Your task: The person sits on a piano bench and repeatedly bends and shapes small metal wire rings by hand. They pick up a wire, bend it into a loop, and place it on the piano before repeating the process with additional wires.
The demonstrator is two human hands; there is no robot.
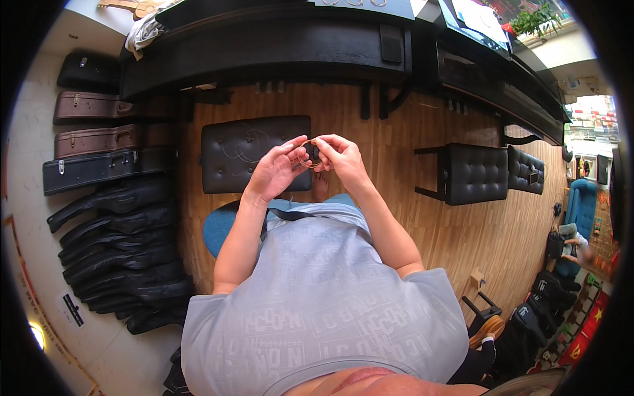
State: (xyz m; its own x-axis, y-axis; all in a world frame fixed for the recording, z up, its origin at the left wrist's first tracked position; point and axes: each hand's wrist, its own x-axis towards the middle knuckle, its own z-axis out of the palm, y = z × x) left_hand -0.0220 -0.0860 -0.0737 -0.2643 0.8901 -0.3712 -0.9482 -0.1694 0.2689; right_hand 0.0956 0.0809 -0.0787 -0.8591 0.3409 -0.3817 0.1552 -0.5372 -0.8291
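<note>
A small coil of thin copper-coloured string point(308, 165), like a guitar string, is held up in front of my body. My left hand point(269, 170) has its fingers round the coil's left side, palm partly turned up. At the opposite side, the thumb and fingers of my right hand point(340, 158) pinch the coil. Beyond my left hand stands a black tufted bench point(218, 173). Loose thin pale string point(246, 157) lies in loops on its seat.
Black upright pianos point(264, 63) stand ahead, with several string coils point(353, 2) on a sheet on top. Instrument cases point(99, 171) and black gig bags point(119, 257) line the left. Another tufted bench point(472, 173) stands right. A person point(573, 241) is at the far right.
</note>
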